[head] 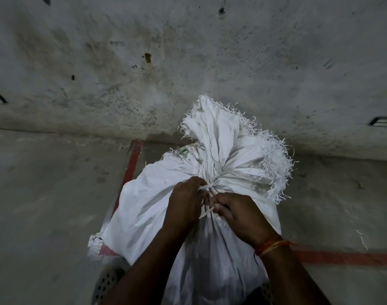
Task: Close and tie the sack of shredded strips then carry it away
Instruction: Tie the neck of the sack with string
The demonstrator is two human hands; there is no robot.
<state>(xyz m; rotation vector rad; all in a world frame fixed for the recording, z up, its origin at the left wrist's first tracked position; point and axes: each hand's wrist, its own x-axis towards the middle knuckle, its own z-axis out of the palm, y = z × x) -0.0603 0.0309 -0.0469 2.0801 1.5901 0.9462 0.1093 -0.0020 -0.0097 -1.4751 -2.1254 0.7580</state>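
Note:
A full white woven sack [144, 208] stands upright on the floor below me. Its mouth is bunched into a gathered neck [212, 172], and the frayed top edge [276, 155] fans out above with loose white threads. A pale tie strip [207, 204] is wound round the neck, its ends hanging between my hands. My left hand [185, 203] pinches the strip at the left of the neck. My right hand [238, 213] grips the other end just to the right; an orange thread circles that wrist.
A stained grey wall [188, 62] rises directly behind the sack. Red lines [131, 168] are painted on the concrete floor, one running up left of the sack and one to the right. A perforated grey object [106, 282] shows at the sack's lower left.

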